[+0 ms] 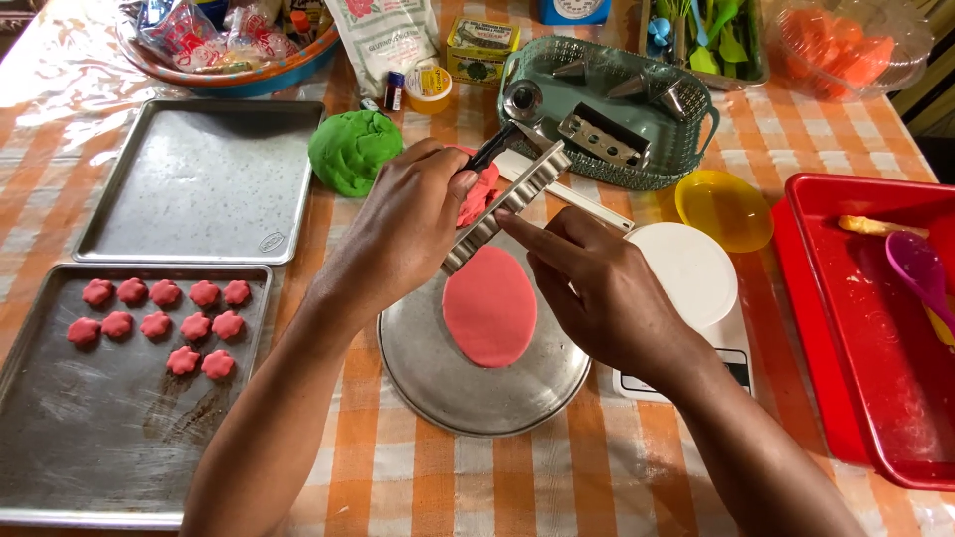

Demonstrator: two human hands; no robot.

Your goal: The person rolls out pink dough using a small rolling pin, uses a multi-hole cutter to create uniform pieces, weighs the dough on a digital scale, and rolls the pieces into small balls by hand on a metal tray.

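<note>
A flat oval of pink dough [489, 305] lies on a round metal plate [438, 383]. Just above its far edge, both hands hold a ridged metal tool [509, 202] with a black handle. My left hand [413, 224] grips the handle end and covers part of a pink dough lump [481, 194]. My right hand [597, 283] pinches the tool's lower end with its fingertips. The near baking tray [109, 447] at the left carries several small pink flower-shaped dough pieces [164, 323]. A ball of green dough [353, 149] sits beyond my left hand.
An empty baking tray [204, 179] lies at the far left. A green basket [686, 159] with metal cutters, a yellow bowl [724, 209], a white kitchen scale [696, 288] and a red tray [865, 338] with a purple spoon [920, 268] stand to the right. Packets and jars line the back.
</note>
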